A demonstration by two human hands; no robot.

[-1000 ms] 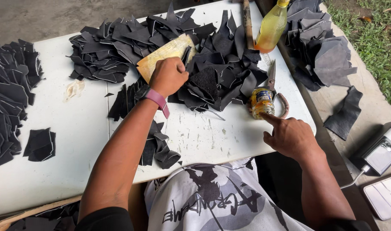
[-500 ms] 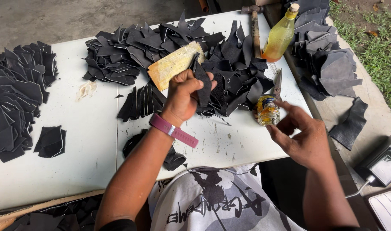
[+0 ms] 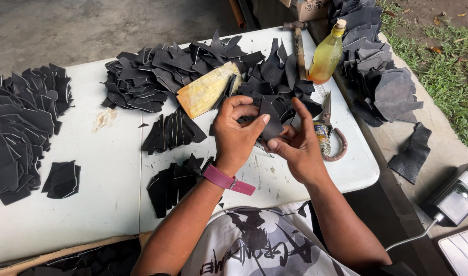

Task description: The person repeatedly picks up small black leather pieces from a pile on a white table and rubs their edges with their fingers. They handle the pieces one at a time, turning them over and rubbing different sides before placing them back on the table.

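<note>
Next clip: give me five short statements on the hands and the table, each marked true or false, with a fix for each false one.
1. Both hands hold one black leather piece between them. True: left hand and right hand both grip it above the white table.
2. The yellow bottle lies on its side. False: it stands upright near the table's far right corner.
3. A pink watch strap is on the left wrist. True.
4. The hammer is in the right hand. False: it lies on the table beside the bottle, untouched.
5. The scissors lie to the left of the left hand. False: they lie right of the right hand, by a small tin.
</note>
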